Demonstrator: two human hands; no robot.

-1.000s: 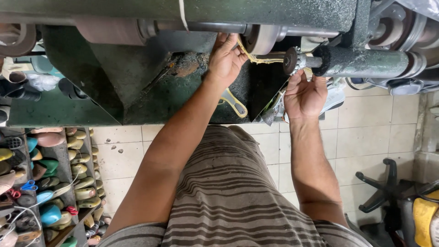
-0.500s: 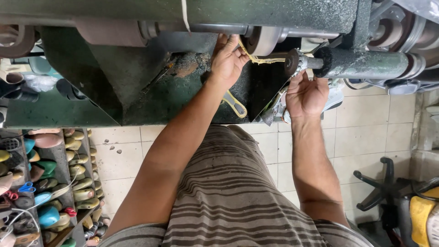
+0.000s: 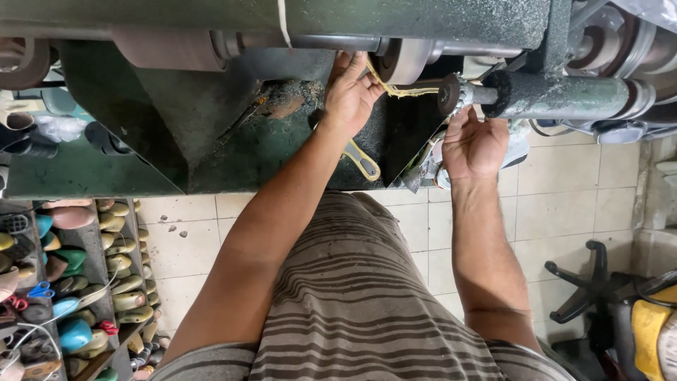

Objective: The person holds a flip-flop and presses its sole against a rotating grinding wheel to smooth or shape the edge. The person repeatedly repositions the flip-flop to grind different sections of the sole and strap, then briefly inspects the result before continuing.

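My left hand point(image 3: 348, 95) is raised to the green machine point(image 3: 211, 134) and pinches a yellow cord point(image 3: 395, 89). The cord runs taut to the right toward a small dark wheel point(image 3: 447, 94) on a steel spindle point(image 3: 564, 95). A loop of the same cord point(image 3: 363, 161) hangs below my left wrist. My right hand point(image 3: 474, 144) is under the spindle's end, palm toward me. Its fingers reach up against the shaft beside a black brush wheel point(image 3: 499, 92), and their tips are hidden behind it.
A pale buffing wheel point(image 3: 409, 60) and a brown roller point(image 3: 169, 49) sit on the upper shaft. Racks of coloured shoe lasts point(image 3: 63, 282) stand at the lower left. A black chair base point(image 3: 589, 279) and a yellow object point(image 3: 652, 328) are on the tiled floor at the lower right.
My right hand has risen from below the spindle until its fingers meet the shaft. My left hand has stayed on the yellow cord at the machine.
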